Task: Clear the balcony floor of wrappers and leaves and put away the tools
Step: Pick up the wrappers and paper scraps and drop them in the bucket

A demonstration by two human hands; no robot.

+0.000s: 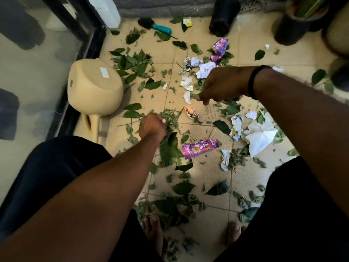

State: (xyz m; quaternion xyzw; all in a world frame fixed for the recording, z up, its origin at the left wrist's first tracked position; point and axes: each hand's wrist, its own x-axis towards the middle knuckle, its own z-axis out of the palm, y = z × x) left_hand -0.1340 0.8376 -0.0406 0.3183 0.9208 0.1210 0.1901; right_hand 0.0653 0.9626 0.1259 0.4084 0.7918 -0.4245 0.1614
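The left hand is curled around a clump of dry leaves on the tiled floor. The right hand, a black band on its wrist, hangs over crumpled paper scraps with fingers bent downward; whether it holds anything I cannot tell. A purple wrapper lies between the 2 arms, near a white tissue. A beige watering can lies on its side by the glass door, and a trowel lies near the far wall.
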